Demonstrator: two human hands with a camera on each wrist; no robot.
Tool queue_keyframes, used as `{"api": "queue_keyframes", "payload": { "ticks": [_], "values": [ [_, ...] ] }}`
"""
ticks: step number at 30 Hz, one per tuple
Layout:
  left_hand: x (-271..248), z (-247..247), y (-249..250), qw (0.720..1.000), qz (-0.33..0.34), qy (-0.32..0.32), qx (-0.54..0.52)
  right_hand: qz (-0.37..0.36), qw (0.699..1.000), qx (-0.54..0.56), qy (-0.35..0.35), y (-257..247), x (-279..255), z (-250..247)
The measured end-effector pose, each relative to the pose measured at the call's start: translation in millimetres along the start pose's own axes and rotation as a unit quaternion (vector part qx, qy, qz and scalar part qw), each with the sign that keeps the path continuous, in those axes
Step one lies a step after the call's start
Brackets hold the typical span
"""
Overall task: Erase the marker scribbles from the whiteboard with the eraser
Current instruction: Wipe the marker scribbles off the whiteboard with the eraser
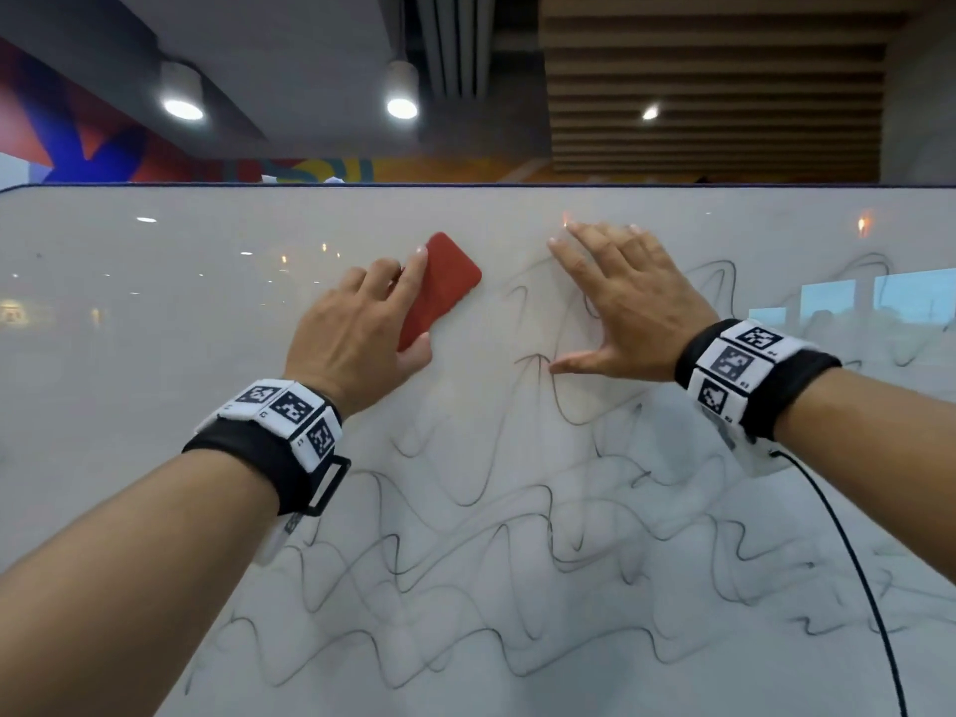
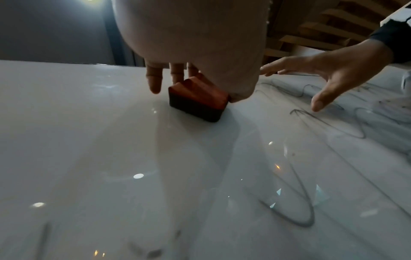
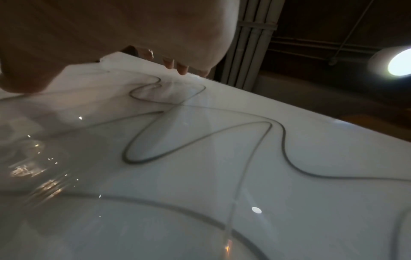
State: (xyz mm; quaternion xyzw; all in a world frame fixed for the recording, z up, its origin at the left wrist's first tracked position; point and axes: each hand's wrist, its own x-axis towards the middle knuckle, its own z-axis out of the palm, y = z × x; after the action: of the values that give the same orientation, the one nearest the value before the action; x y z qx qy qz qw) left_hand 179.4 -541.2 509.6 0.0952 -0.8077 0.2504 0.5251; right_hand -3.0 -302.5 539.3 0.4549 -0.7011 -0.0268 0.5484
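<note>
A red eraser [image 1: 444, 288] with a dark felt base [image 2: 195, 107] lies against the whiteboard [image 1: 155, 323]. My left hand [image 1: 362, 323] grips it, fingers over its top and thumb at its lower edge. My right hand [image 1: 626, 297] rests flat on the board just right of the eraser, fingers spread and straight, thumb [image 2: 320, 103] pointing left. Black marker scribbles [image 1: 517, 551] cover the board's middle, lower part and right side; some run under the right hand [image 3: 155, 91].
The board's upper left area [image 2: 66, 123] looks wiped, showing only reflections. A thin black cable [image 1: 859, 577] hangs from my right wristband across the board. Ceiling lights [image 1: 402, 107] and a painted wall [image 1: 93, 142] show above the board's top edge.
</note>
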Motion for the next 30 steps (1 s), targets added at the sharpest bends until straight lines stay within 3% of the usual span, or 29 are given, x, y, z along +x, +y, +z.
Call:
{"api": "queue_keyframes", "payload": {
  "ticks": [6,10,12,16,17,18,21,22,23,27,28,30],
  "values": [
    [9,9,11,0.998,-0.060,0.024,0.003,0.013,0.999,-0.024,-0.028,5,-5,10],
    [8,11,7,0.995,0.084,0.013,0.055,0.015,0.999,-0.032,-0.030,3,-5,10],
    [10,9,4,0.992,0.102,0.004,0.073,0.015,0.999,-0.034,-0.030,2,-4,10],
    [17,4,11,0.997,-0.066,0.012,0.026,0.015,0.999,-0.035,-0.030,1,-3,11],
    [18,4,16,0.997,-0.074,0.012,0.018,0.016,0.999,-0.036,-0.029,1,-3,11],
    [17,5,20,0.999,-0.042,0.014,0.021,0.016,0.999,-0.037,-0.030,1,-3,12],
    [7,17,31,0.986,0.147,0.004,0.077,0.019,0.999,-0.035,-0.032,1,-3,12],
    [5,19,31,0.981,0.169,0.002,0.093,0.020,0.999,-0.034,-0.031,1,-3,12],
    [6,20,31,0.983,0.155,0.010,0.098,0.022,0.999,-0.033,-0.031,1,-4,12],
    [21,11,35,0.998,-0.039,0.028,0.047,0.023,0.999,-0.033,-0.033,0,-4,12],
    [24,10,36,0.998,-0.040,0.027,0.042,0.023,0.999,-0.032,-0.031,0,-4,12],
    [25,14,37,0.996,0.057,0.037,0.053,0.024,0.999,-0.030,-0.025,0,-4,12]
  ]
}}
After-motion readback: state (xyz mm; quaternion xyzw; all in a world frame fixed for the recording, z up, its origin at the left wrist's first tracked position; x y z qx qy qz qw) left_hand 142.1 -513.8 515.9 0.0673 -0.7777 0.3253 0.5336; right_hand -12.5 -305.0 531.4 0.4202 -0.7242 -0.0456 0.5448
